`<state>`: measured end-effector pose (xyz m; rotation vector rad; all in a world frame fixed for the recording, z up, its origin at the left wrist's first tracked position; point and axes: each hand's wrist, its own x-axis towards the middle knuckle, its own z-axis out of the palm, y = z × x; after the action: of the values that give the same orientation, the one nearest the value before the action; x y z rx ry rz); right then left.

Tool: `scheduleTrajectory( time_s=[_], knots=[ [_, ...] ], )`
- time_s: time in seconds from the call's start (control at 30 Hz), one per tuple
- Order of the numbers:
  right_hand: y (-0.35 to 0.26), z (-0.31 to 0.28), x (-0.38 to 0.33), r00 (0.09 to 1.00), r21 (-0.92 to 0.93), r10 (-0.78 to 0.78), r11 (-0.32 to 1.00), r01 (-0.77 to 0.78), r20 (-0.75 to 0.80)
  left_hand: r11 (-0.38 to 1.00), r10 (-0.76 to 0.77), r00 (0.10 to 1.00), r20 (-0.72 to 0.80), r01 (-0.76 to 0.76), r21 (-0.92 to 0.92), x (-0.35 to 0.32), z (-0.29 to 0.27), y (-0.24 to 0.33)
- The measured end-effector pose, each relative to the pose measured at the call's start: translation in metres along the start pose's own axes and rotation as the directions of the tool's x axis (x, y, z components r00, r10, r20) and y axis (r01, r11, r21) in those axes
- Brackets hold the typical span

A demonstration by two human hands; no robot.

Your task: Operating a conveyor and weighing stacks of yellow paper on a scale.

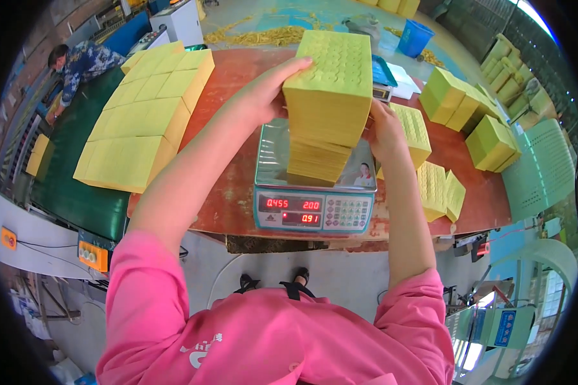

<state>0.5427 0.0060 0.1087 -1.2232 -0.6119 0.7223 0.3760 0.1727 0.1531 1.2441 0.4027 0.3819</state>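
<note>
Between my two hands is a thick block of yellow paper sheets, its top face marked with rows of curved cuts. My left hand grips its left side, the thumb reaching onto the top edge. At the right side, my right hand closes on the block, with part of its fingers hidden behind it. Directly below is a smaller, slightly skewed stack of yellow sheets on the pan of a digital scale with lit red digits. Whether the block rests fully on that stack I cannot tell.
Several yellow paper blocks stand in rows on a green belt at left. More blocks sit on the red table at right. A person leans at the far left. A blue bin stands beyond the table.
</note>
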Motion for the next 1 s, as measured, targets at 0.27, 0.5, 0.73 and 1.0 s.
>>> scheduleTrajectory(
  time_s=[0.27, 0.5, 0.73, 1.0],
  knots=[
    [0.029, -0.023, 0.025, 0.994, 0.036, 0.105, 0.994, -0.105, -0.003, 0.986, -0.147, 0.989, -0.026, 0.148, 0.071, 0.026, 0.001, -0.016],
    [0.001, 0.017, -0.024, 0.995, -0.187, -0.097, 0.978, 0.095, -0.002, 0.968, 0.123, 0.988, -0.093, -0.140, -0.207, -0.029, -0.015, -0.016],
    [0.044, 0.077, -0.092, 0.941, -0.416, -0.196, 0.858, 0.301, 0.275, 0.905, -0.001, 0.948, -0.319, -0.135, -0.404, -0.151, -0.151, -0.092],
    [0.050, 0.038, -0.068, 0.720, -0.902, -0.620, 0.045, 0.430, 0.312, 0.957, -0.211, 0.889, -0.406, 0.103, -0.270, -0.170, -0.227, -0.184]
  ],
)
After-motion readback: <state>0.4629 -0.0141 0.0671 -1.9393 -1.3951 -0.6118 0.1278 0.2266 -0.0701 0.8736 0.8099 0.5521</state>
